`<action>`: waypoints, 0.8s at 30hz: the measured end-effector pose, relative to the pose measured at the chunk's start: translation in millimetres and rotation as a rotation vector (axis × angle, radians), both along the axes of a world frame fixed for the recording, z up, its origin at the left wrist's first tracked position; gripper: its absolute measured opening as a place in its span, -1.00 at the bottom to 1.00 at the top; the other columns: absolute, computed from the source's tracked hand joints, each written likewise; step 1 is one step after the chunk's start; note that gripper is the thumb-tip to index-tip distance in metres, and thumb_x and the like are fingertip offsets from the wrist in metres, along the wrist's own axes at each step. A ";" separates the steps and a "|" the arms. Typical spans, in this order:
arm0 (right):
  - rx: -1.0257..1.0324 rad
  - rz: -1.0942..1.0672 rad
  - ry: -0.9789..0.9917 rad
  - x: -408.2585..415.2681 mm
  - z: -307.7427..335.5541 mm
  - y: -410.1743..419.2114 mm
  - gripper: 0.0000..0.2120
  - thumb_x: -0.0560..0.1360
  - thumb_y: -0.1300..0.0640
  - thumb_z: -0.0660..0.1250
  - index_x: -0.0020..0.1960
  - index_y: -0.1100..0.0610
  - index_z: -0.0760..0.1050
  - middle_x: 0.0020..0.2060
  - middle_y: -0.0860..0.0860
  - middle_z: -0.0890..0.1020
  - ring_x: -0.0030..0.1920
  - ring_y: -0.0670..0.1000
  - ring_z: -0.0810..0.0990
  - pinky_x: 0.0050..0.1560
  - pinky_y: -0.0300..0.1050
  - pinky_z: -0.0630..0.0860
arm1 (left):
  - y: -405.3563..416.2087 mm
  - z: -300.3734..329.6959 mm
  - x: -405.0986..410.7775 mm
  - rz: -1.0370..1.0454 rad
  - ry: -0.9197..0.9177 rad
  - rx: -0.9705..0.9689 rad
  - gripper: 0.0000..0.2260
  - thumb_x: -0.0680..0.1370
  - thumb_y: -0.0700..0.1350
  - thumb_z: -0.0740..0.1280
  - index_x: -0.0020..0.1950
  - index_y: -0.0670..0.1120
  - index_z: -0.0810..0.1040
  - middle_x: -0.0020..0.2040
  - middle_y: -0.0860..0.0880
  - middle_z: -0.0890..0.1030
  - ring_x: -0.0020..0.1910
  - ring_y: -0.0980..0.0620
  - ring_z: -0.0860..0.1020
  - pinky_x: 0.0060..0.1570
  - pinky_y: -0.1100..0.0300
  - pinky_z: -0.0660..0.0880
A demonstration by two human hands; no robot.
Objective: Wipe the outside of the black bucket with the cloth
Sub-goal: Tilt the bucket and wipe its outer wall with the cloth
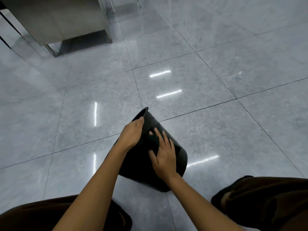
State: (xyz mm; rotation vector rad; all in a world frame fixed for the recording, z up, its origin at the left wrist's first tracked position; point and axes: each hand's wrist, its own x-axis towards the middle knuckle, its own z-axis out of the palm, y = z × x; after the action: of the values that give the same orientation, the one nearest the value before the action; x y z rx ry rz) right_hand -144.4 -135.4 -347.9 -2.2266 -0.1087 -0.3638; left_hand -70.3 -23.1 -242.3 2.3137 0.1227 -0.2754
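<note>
The black bucket [138, 164] is tilted on its side on the floor between my knees, with its rim pointing away from me. My left hand [131, 134] grips the far rim, thumb on the outer wall. My right hand [164, 155] lies flat on the upper side of the bucket, fingers spread. Under those fingers is a dark cloth [155, 141], pressed against the wall. It is almost the same colour as the bucket, so its edges are hard to make out.
Glossy grey floor tiles [183, 80] spread all around, showing light reflections. A metal cabinet on legs [63, 22] stands at the far left. My knees in dark brown trousers [266, 200] flank the bucket at the bottom corners.
</note>
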 end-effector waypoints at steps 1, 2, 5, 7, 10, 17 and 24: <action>0.080 -0.056 0.043 9.2 8.9 2.1 -0.47 0.53 -0.08 0.09 0.50 -0.11 0.15 0.51 -0.15 0.22 0.53 -0.04 0.14 0.48 -0.03 0.06 | -0.3 -0.3 -2.2 -0.018 -0.022 0.000 -0.53 0.65 0.14 -0.01 -0.11 -0.12 0.56 -0.09 -0.07 0.64 -0.14 0.00 0.57 -0.19 0.12 0.44; 0.150 -0.106 0.089 19.6 17.1 3.6 -0.48 0.52 -0.09 0.08 0.48 -0.10 0.19 0.48 -0.13 0.30 0.49 -0.04 0.23 0.45 -0.03 0.14 | 0.4 -1.1 -5.0 -0.026 -0.035 0.004 -0.52 0.65 0.13 0.00 -0.11 -0.18 0.55 -0.12 -0.12 0.64 -0.15 -0.04 0.58 -0.17 0.09 0.45; 0.250 -0.173 0.333 59.5 32.6 1.9 -0.51 0.50 -0.15 0.03 0.32 0.05 0.40 0.26 0.05 0.56 0.27 0.12 0.51 0.28 0.08 0.39 | 6.2 -2.4 -12.6 -0.039 -0.072 -0.009 -0.55 0.65 0.09 0.04 -0.22 -0.21 0.45 -0.26 -0.13 0.57 -0.27 -0.04 0.50 -0.27 0.11 0.38; 0.303 -0.165 0.610 88.4 41.0 -7.9 -0.51 0.51 -0.17 -0.01 0.20 0.10 0.48 0.12 0.12 0.62 0.14 0.19 0.55 0.17 0.07 0.42 | 5.9 -3.0 -19.8 -0.060 -0.076 -0.030 -0.53 0.65 0.10 0.04 -0.19 -0.25 0.44 -0.25 -0.17 0.56 -0.27 0.00 0.47 -0.26 0.11 0.35; 0.379 -0.116 0.849 110.2 49.5 -14.4 -0.49 0.54 -0.16 -0.03 0.20 0.14 0.49 0.11 0.14 0.60 0.08 0.17 0.53 0.07 0.02 0.39 | 3.1 -4.1 -29.9 -0.065 -0.074 -0.051 -0.55 0.64 0.10 0.04 -0.19 -0.23 0.44 -0.25 -0.15 0.52 -0.26 0.04 0.45 -0.20 0.09 0.36; 0.105 -0.042 0.142 8.6 30.2 24.1 -0.46 0.53 -0.10 0.03 0.49 -0.04 0.18 0.50 -0.07 0.27 0.52 -0.02 0.15 0.43 -0.04 0.08 | 8.0 0.1 -12.5 0.013 -0.054 -0.051 -0.56 0.65 0.05 0.02 -0.20 -0.22 0.46 -0.27 -0.08 0.56 -0.27 -0.03 0.49 -0.21 0.06 0.40; 0.273 -0.154 0.650 86.6 43.5 2.6 -0.53 0.52 -0.16 0.00 0.17 0.10 0.48 0.13 0.13 0.61 0.16 0.20 0.54 0.26 0.12 0.36 | 16.1 -7.9 -35.2 -0.008 -0.092 -0.082 -0.64 0.63 0.08 0.04 -0.28 -0.08 0.34 -0.35 -0.02 0.41 -0.38 0.08 0.36 -0.32 0.10 0.29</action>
State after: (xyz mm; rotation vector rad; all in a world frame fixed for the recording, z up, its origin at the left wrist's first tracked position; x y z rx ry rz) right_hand -57.8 -132.8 -304.4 -1.9796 0.4354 0.2610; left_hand -105.6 -7.0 -250.2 2.2414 0.0556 -0.1748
